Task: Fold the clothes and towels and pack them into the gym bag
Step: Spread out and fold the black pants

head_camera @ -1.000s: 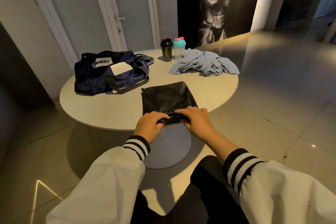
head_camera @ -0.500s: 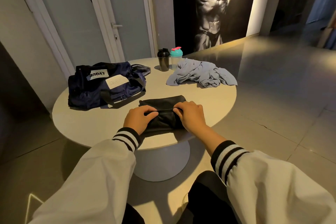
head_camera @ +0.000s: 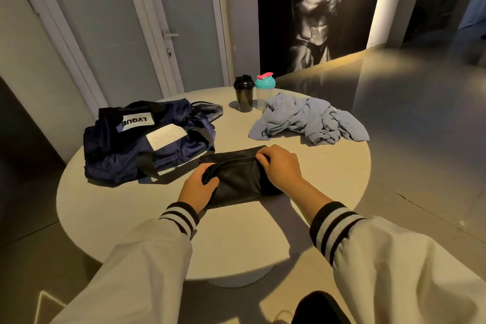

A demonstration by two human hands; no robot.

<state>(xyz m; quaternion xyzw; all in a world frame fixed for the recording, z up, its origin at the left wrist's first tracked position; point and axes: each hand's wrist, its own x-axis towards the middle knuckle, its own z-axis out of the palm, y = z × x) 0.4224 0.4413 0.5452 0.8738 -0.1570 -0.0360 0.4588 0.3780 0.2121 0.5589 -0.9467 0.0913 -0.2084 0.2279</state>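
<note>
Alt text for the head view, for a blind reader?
The left hand and right hand grip a folded black garment on a round table. A navy gym bag lies to its left; a crumpled blue garment, black shaker and teal-lidded shaker sit beyond.

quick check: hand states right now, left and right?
left hand: closed, gripping the left end of the folded black garment.
right hand: closed, fingers curled over the black garment's far right edge.
</note>
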